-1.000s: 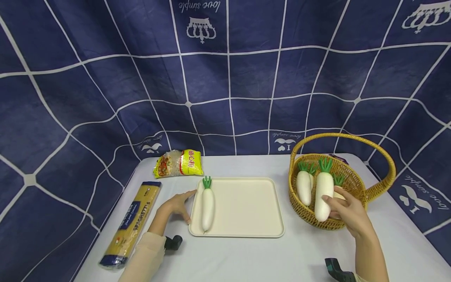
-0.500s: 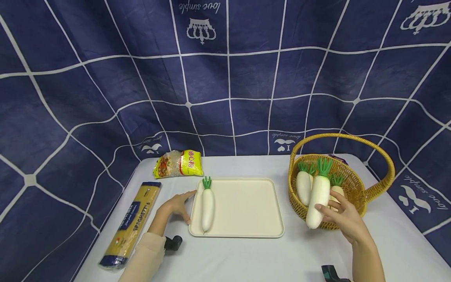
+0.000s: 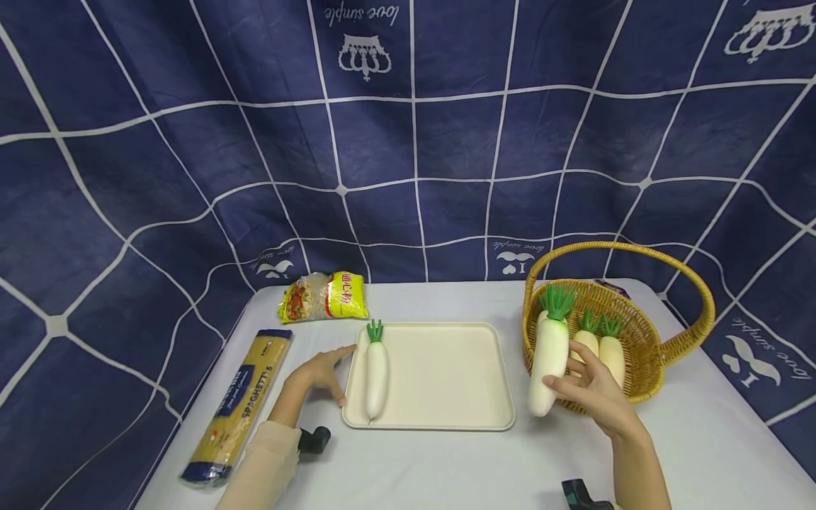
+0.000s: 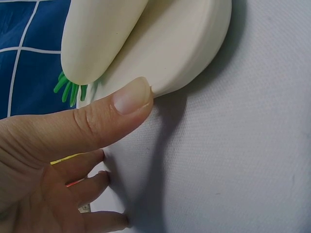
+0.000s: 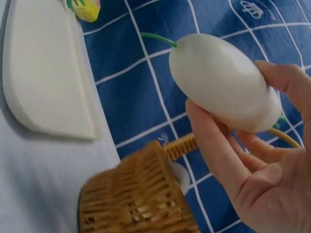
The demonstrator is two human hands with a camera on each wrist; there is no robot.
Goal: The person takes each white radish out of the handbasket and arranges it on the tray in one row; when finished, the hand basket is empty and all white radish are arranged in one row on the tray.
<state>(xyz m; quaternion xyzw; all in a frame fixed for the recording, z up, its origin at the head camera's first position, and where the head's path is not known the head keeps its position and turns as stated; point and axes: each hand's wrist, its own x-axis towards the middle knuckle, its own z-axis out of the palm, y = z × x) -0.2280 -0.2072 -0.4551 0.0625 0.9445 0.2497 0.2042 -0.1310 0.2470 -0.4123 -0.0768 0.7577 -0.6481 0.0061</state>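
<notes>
In the head view my right hand (image 3: 596, 389) grips a white radish (image 3: 550, 361) with green leaves, held above the left front rim of a wicker basket (image 3: 647, 340). The right wrist view shows thumb and fingers around this radish (image 5: 218, 80), lifted clear of the basket. Two more radishes (image 3: 612, 354) lie visible inside, and another is mostly hidden behind the held one. My left hand (image 3: 319, 372) touches the left edge of a cream tray (image 3: 446, 375), its fingers spread. A single radish (image 3: 377, 379) lies along the tray's left side, leaves pointing away from me.
A long spaghetti packet (image 3: 239, 404) lies on the left of the white table (image 3: 408, 467). Behind the tray's left corner sits a yellow pasta bag (image 3: 324, 296). The basket's tall handle (image 3: 618, 246) arches over it. A blue gridded cloth (image 3: 446, 142) hangs behind.
My right hand has lifted the radish and carried it left across the basket, toward the tray side, uncovering radishes inside. The left hand and tray have stayed in place.
</notes>
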